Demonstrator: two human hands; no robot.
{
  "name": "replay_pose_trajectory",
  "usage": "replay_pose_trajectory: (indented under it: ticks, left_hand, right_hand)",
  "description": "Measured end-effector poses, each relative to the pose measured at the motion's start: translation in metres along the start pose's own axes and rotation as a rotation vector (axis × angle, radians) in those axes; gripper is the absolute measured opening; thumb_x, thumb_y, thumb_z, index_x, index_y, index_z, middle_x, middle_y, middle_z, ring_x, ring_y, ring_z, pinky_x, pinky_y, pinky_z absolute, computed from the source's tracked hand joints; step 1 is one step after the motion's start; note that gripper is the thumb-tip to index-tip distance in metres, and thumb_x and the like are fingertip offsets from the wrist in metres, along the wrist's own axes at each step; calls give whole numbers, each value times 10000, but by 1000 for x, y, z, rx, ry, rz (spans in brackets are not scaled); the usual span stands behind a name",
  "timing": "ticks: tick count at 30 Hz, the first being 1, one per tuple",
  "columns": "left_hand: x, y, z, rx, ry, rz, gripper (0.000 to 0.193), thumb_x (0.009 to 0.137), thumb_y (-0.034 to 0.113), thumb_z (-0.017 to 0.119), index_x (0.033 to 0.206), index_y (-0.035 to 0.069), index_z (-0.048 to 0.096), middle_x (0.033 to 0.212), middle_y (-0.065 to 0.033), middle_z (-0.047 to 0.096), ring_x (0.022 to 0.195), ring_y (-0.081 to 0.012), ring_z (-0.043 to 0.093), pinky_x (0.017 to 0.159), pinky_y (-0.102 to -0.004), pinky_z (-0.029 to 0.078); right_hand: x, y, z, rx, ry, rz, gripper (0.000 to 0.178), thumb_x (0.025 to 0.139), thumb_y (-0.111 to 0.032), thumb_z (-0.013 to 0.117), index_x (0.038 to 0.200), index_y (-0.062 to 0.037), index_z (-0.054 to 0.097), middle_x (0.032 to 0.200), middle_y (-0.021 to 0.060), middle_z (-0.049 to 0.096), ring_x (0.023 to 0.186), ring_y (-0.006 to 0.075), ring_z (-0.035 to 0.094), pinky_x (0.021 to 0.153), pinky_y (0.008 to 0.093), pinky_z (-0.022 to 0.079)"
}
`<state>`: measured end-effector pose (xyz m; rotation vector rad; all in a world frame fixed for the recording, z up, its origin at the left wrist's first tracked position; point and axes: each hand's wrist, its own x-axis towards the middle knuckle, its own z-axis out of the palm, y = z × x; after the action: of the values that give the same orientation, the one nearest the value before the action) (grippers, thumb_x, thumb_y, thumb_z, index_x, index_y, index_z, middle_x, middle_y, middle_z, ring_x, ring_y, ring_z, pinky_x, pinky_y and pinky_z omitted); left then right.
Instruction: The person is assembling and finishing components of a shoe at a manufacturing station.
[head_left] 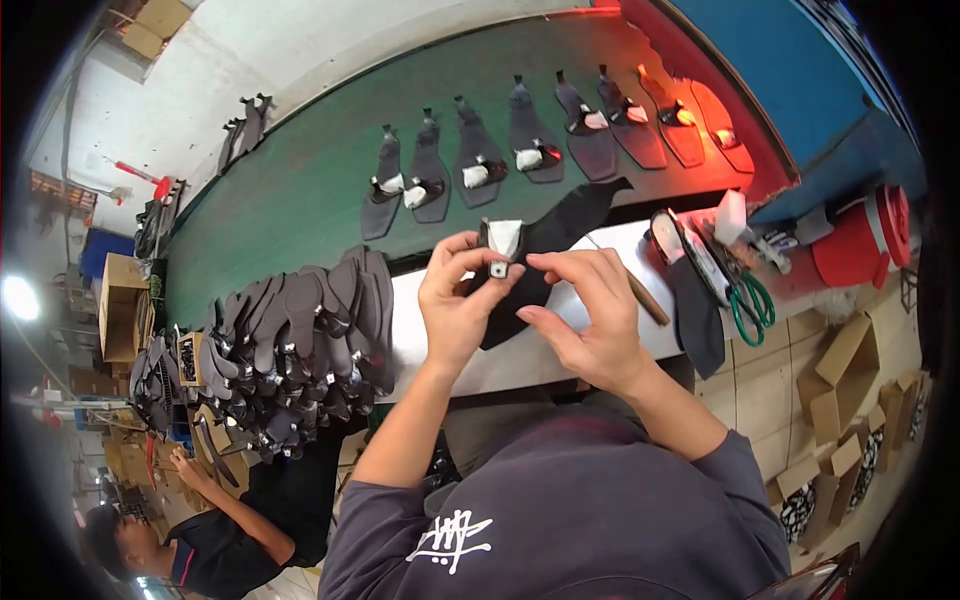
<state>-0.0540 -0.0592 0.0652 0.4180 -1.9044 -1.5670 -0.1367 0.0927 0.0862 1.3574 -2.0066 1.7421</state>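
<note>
My left hand (458, 300) is closed around a small dark sandal strap piece (511, 238) with white wrapping on it and a pale square end with a dark spot. My right hand (592, 315) is just right of it, thumb and forefinger spread, with nothing seen between them. A black sandal sole (578, 218) stretches behind both hands, slanting up to the right; whether it is joined to the strap piece is hidden. Beside my right hand, a brown rod-like handle (648, 300) lies on the pale worktop (412, 315).
Several sandals with white wrapping (483, 174) line the green conveyor belt (290, 165), the rightmost under red light. Dark soles pile up (300, 310) at left. Green-handled scissors (750, 308) and another sole (698, 320) lie right. A person (215, 530) works at lower left; cardboard boxes (840, 375) stand right.
</note>
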Motion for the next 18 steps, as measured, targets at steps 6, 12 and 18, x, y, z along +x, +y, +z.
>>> replay_pose_trajectory:
  ticks: [6,12,18]
  left_hand:
    - [-44,-18,6,-66,-61,-27,270,726,-81,742,987,-45,687,1175,-122,519,965,-180,613,813,-273,526]
    - [-55,-17,10,-1,-30,-15,268,710,-62,750,972,-37,699,1139,-107,554,930,-152,594,769,-247,494]
    - [-60,-20,13,-39,-70,-221,223,735,-51,750,952,-35,700,1007,-69,615,868,-115,608,745,-229,498]
  right_hand:
    - [-17,4,3,37,-85,70,315,693,-54,758,992,-54,658,830,48,627,764,236,527,686,345,424]
    - [-29,7,5,121,-63,105,244,692,-38,742,925,-61,675,790,30,618,745,220,538,680,339,414]
    - [-37,21,7,-246,-14,-237,292,704,-106,727,990,-63,687,864,20,599,770,211,549,680,351,399]
